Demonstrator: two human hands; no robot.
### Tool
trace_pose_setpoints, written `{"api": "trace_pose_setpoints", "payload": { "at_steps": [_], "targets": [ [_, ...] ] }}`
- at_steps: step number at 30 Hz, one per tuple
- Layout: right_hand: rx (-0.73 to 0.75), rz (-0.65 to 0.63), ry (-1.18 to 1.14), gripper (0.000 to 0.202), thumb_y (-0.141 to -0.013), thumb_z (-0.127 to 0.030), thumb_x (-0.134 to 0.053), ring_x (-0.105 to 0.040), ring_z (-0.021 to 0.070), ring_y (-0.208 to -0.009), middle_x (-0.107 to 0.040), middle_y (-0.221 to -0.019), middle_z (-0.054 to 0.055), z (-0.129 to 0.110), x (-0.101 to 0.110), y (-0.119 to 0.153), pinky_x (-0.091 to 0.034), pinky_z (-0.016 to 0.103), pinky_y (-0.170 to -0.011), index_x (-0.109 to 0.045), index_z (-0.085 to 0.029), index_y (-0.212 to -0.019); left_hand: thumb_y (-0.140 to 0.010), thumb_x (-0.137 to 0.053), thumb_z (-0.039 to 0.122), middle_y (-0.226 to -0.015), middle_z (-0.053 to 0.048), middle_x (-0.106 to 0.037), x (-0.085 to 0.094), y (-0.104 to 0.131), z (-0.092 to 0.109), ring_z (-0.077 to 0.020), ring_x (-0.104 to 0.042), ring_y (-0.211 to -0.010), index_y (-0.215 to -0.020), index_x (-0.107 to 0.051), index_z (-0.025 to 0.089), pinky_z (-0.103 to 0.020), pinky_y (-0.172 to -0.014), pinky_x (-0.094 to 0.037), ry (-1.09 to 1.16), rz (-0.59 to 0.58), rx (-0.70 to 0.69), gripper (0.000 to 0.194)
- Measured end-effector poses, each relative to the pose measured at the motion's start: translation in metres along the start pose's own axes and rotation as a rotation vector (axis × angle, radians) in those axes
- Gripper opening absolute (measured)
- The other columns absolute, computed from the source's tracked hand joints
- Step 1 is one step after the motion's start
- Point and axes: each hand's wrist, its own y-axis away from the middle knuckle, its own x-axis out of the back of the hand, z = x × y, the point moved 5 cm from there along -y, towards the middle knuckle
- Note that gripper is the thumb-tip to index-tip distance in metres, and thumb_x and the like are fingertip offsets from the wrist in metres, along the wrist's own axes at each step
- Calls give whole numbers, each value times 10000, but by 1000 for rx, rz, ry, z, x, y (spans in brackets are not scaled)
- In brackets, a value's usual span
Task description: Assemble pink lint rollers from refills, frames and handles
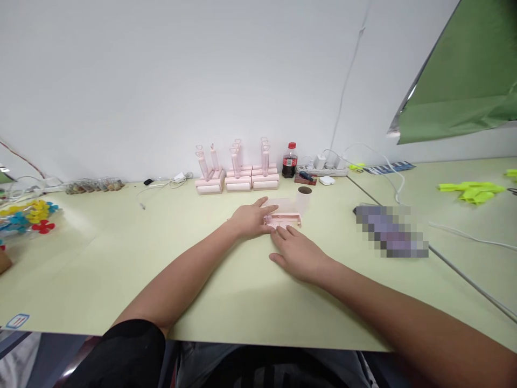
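Observation:
A pink plastic piece [285, 218], long and trough-like, lies on the pale green table in front of me. My left hand [252, 218] rests at its left end with the fingers spread. Just below its near edge is my right hand [297, 250], palm down, fingers apart and fingertips touching the piece. Neither hand is closed round anything. Behind the piece lies a pale, translucent pink sheet [285, 205]. Several pink roller-like items [238, 180] with upright heart-topped handles stand in a row by the wall.
A cola bottle [290, 160] and a power strip [327, 171] stand by the wall. A blurred phone-like object [390, 231] and cables lie right, beyond them yellow-green parts [470, 190]. Bagged colourful pieces [30, 215] are at the left; a table hole [305, 190] lies behind the sheet.

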Motion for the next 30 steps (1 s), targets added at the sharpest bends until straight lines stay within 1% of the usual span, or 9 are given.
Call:
{"api": "trace_pose_setpoints", "payload": {
  "at_steps": [2, 4, 7, 10, 15, 20, 26, 30],
  "targets": [
    [-26, -54, -28, 660, -935, -466, -437, -279, 437, -1402, -376, -1519, 212, 1, -6, -1, -326, 509, -1084, -402, -81, -1470, -832, -517, 662, -1621, -31, -186, -1, 0, -3, -278, -597, -1168, -1488, -325, 377, -355, -925, -488, 16, 10, 11, 741],
    [-41, -94, -73, 704, -942, -510, -399, -155, 444, -1453, -268, -1581, 200, 4, -10, -3, -276, 526, -1121, -349, -87, -1502, -835, -508, 670, -1623, -33, -178, -2, 0, -5, -280, -591, -1179, -1489, -324, 376, -358, -945, -479, 32, 15, 18, 741],
    [-44, -117, -129, 739, -941, -543, -378, -74, 436, -1472, -181, -1609, 204, 8, -12, -5, -236, 532, -1144, -312, -87, -1519, -838, -498, 678, -1622, -33, -183, -3, 0, -9, -273, -599, -1171, -1482, -341, 380, -356, -964, -471, 50, 26, 23, 727],
    [-44, -117, -149, 758, -931, -576, -383, -35, 431, -1475, -137, -1619, 203, 12, -12, -5, -213, 538, -1150, -299, -114, -1527, -845, -475, 686, -1616, -35, -202, -4, -1, -12, -272, -608, -1164, -1461, -388, 373, -358, -963, -477, 54, 51, 18, 696],
    [-34, -122, -188, 785, -920, -631, -366, 22, 439, -1472, -101, -1624, 204, 16, -14, -4, -197, 564, -1141, -271, -156, -1538, -859, -456, 677, -1622, -17, -187, -7, 1, -20, -267, -622, -1145, -1389, -497, 370, -358, -962, -486, 65, 62, 25, 613],
    [-22, -124, -185, 796, -920, -637, -355, 45, 449, -1466, -73, -1626, 210, 14, -13, -9, -154, 567, -1150, -278, -138, -1535, -864, -469, 651, -1625, -7, -179, -7, 3, -26, -253, -639, -1119, -1380, -511, 360, -356, -980, -478, 85, 77, 9, 595],
    [-30, -109, -170, 863, -913, -677, -310, 64, 427, -1469, -37, -1631, 194, 10, -16, -22, -88, 546, -1171, -164, -132, -1566, -860, -513, 586, -1623, -8, -186, -3, -2, -31, -252, -637, -1124, -1373, -526, 302, -335, -967, -486, 100, 63, -60, 587],
    [-20, -96, -163, 891, -903, -699, -298, 70, 424, -1468, -39, -1627, 205, 9, -17, -26, -81, 543, -1173, -170, -114, -1564, -845, -549, 554, -1618, -25, -203, 0, -7, -34, -254, -642, -1110, -1352, -545, 268, -336, -947, -492, 132, 47, -105, 582]
  ]
}}
